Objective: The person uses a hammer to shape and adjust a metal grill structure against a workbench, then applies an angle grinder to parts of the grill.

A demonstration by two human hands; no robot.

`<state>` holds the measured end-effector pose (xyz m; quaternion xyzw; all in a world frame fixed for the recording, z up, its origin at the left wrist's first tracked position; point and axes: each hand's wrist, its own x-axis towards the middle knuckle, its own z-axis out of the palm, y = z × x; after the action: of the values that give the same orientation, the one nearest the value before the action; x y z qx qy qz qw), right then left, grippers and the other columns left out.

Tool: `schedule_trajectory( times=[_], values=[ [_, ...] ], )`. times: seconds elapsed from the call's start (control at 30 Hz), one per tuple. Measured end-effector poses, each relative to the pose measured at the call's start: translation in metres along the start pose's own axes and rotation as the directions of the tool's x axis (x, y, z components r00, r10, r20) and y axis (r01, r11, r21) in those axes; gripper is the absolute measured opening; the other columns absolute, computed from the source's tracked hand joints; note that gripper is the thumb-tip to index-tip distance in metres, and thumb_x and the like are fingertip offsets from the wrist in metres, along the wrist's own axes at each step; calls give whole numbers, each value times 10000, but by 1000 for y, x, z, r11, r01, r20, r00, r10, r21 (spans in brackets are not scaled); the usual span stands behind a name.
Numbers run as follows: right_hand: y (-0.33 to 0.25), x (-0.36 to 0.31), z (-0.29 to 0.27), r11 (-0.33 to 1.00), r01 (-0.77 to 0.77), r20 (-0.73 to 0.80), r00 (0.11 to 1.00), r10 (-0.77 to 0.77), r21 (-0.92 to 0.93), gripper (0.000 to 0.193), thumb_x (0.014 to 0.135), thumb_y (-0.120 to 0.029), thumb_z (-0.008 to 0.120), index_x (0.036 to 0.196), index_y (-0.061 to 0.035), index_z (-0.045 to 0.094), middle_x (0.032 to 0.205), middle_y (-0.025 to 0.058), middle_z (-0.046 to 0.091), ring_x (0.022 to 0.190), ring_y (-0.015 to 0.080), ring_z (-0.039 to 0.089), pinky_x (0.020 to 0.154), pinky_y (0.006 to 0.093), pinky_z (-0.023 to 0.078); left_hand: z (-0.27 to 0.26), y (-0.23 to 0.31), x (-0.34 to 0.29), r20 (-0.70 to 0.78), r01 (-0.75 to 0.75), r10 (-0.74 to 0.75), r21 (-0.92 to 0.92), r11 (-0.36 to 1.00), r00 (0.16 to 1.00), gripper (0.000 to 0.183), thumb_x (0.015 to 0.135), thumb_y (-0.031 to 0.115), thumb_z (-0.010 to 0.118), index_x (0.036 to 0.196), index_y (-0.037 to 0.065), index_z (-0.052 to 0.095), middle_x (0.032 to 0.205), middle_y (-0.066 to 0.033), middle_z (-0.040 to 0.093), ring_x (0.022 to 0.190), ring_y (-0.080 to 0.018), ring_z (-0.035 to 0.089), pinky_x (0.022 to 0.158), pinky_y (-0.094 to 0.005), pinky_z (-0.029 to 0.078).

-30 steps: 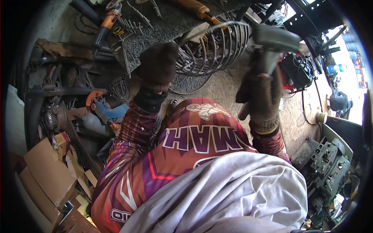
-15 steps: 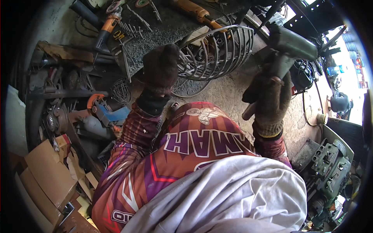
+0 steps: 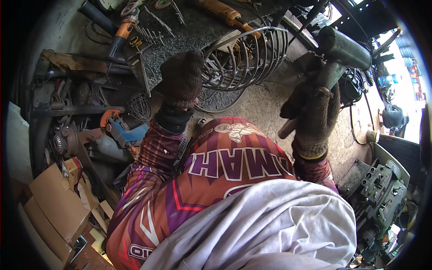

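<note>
My left hand [image 3: 182, 78], in a dark knit work glove, is closed on the left end of a basket-like cage of bent metal rods [image 3: 245, 58]. The cage lies on its side over the edge of the workbench, its curved bars to the right. My right hand [image 3: 315, 112], gloved too, grips the handle of a heavy hammer [image 3: 345, 49]. The hammer's thick cylindrical head points up and stands to the right of the cage, apart from it. The handle's lower end sticks out below my fist.
The dark workbench [image 3: 171, 49] carries metal grit, an orange angle grinder [image 3: 123, 31] and an orange power tool [image 3: 220, 11]. At left lie a blue-and-orange clamp tool [image 3: 126, 130] and cardboard [image 3: 58, 202]. A grey-green machine [image 3: 382, 189] stands at lower right.
The cage and my left hand have shifted slightly left. The hammer has moved a little up and right in my right hand, with both grips unchanged.
</note>
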<state>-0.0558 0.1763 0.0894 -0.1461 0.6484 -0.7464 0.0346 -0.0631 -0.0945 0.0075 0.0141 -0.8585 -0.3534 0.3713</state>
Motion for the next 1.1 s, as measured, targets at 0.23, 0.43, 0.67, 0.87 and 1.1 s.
schedule_trajectory(
  times=[0.23, 0.43, 0.67, 0.87, 1.1],
  values=[
    [7, 6, 5, 976, -166, 121, 976, 184, -142, 347, 1000, -270, 565, 1206, 1, 495, 727, 44, 592, 544, 106, 553, 488, 255, 472, -5, 6, 1, -7, -81, 82, 92, 992, 997, 467, 990, 409, 531, 710, 60, 665, 590, -127, 594, 589, -334, 621, 544, -418, 457],
    [31, -3, 3, 932, 287, -46, 952, -304, -220, 348, 1004, -266, 551, 1230, -6, 498, 749, 42, 596, 548, 106, 560, 470, 245, 452, 1, 9, 10, -32, 39, -41, -42, 998, 999, 484, 996, 405, 523, 675, 59, 634, 592, -125, 598, 587, -350, 612, 541, -435, 455],
    [1, 16, 9, 993, -73, -33, 997, 76, 96, 394, 1011, -298, 533, 1257, 6, 485, 709, 38, 582, 509, 100, 542, 454, 239, 438, -3, 7, 15, -50, -97, 103, 112, 989, 993, 506, 1004, 414, 508, 662, 55, 616, 573, -135, 564, 559, -349, 584, 522, -417, 423],
    [6, 9, 8, 952, -272, 217, 930, 297, -138, 390, 987, -254, 589, 1258, 13, 502, 813, 57, 626, 673, 119, 606, 573, 281, 492, -1, 11, 14, 15, 76, -76, 19, 997, 997, 504, 1015, 398, 473, 691, 52, 643, 602, -141, 582, 565, -350, 590, 528, -432, 428],
    [-2, 18, 4, 992, -127, -51, 991, 127, 15, 450, 994, -404, 554, 1202, -7, 516, 736, 48, 595, 535, 110, 552, 467, 246, 438, 1, 1, 12, 23, 107, -107, 3, 994, 994, 473, 1005, 377, 494, 696, 53, 647, 612, -149, 590, 593, -358, 607, 538, -443, 438]
  ],
)
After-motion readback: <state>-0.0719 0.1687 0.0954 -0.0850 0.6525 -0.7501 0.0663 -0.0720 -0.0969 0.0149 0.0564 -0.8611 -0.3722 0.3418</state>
